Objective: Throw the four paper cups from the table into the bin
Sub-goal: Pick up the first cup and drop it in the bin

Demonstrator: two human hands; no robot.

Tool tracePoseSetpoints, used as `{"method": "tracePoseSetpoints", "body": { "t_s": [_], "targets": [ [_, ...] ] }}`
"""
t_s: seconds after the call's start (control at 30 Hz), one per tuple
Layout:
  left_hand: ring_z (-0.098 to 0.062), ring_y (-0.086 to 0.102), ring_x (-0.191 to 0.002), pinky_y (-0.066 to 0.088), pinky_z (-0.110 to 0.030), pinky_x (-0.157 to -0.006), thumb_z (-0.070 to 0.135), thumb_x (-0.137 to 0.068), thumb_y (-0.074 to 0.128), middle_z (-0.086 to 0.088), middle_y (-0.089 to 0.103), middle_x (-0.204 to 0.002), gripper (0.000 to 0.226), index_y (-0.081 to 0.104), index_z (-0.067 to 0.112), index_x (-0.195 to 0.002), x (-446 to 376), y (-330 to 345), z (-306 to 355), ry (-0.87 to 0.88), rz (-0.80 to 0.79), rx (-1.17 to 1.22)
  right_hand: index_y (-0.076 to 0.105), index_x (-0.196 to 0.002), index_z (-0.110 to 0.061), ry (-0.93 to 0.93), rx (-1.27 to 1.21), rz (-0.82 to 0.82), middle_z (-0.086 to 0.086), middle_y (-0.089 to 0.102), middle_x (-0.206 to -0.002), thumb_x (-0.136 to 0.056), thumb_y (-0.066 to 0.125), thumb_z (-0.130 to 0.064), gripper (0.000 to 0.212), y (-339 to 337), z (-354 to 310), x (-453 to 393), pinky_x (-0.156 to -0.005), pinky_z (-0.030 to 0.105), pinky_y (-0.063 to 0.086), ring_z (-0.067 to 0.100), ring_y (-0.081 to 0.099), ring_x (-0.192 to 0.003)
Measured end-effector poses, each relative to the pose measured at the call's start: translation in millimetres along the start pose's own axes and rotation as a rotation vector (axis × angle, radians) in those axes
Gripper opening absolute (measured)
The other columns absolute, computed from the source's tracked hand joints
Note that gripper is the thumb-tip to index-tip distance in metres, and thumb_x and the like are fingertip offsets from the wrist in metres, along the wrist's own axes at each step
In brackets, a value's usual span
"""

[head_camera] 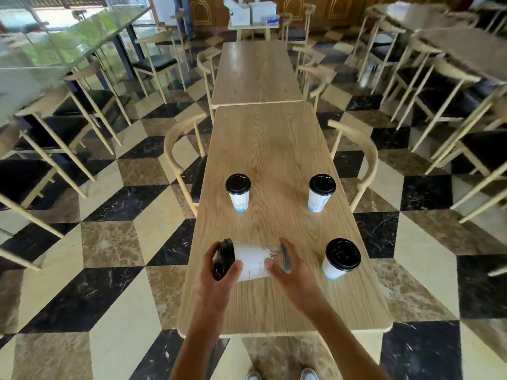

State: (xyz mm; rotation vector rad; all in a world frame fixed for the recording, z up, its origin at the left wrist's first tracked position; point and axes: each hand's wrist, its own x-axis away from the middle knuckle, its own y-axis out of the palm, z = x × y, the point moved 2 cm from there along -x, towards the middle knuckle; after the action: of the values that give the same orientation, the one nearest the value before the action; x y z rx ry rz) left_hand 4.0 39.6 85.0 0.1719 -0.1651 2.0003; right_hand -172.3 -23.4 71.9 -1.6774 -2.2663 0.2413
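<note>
Four white paper cups with black lids are on or over the wooden table (274,149). One cup (253,259) lies on its side near the front left, lid pointing left. My left hand (219,272) grips its lid end and my right hand (290,267) holds its base end. Another cup (340,260) stands upright at the front right, just right of my right hand. Two more stand farther back: a left cup (238,193) and a right cup (320,193). No bin is in view.
Wooden chairs stand at both sides of the table, a left chair (181,157) and a right chair (356,149). A second table (255,69) butts against the far end. More chairs and tables fill both sides of the chequered floor.
</note>
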Motion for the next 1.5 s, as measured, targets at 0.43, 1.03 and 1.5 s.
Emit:
{"method": "tracePoseSetpoints", "body": {
  "t_s": [0.43,1.03,1.5],
  "targets": [
    [-0.003,0.068,-0.101,0.055,-0.021,-0.075,0.051,-0.059,0.077,0.003,0.067,-0.121,0.073,0.054,0.037,-0.127,76.7,165.5,31.2,0.093,-0.474,0.027,0.031,-0.148,-0.029,0.019,-0.046,0.476,-0.004,0.06,-0.126,-0.08,0.057,-0.066,0.081,-158.1,31.1,132.8,-0.086,0.021,0.051,0.011,0.063,-0.106],
    [0.0,0.063,-0.11,0.052,-0.019,-0.085,0.055,-0.057,0.076,0.012,0.064,-0.124,0.072,0.055,0.042,-0.126,418.6,522.2,-9.1,0.109,-1.291,-0.056,0.029,-0.149,-0.022,0.239,-0.327,1.248,0.004,0.047,-0.147,-0.073,0.064,-0.067,0.094,-423.8,168.3,508.4,-0.106,0.038,0.047,0.017,0.054,-0.128],
    [0.0,0.065,-0.11,0.052,-0.016,-0.082,0.048,-0.069,0.079,0.024,0.07,-0.115,0.054,0.061,0.045,-0.119,630.9,760.8,-61.0,0.066,-1.827,-0.123,0.033,-0.149,-0.017,0.467,-0.365,1.792,0.006,0.057,-0.132,-0.088,0.068,-0.04,0.073,-576.9,261.5,693.9,-0.097,0.043,0.053,0.019,0.063,-0.112]
  ]
}}
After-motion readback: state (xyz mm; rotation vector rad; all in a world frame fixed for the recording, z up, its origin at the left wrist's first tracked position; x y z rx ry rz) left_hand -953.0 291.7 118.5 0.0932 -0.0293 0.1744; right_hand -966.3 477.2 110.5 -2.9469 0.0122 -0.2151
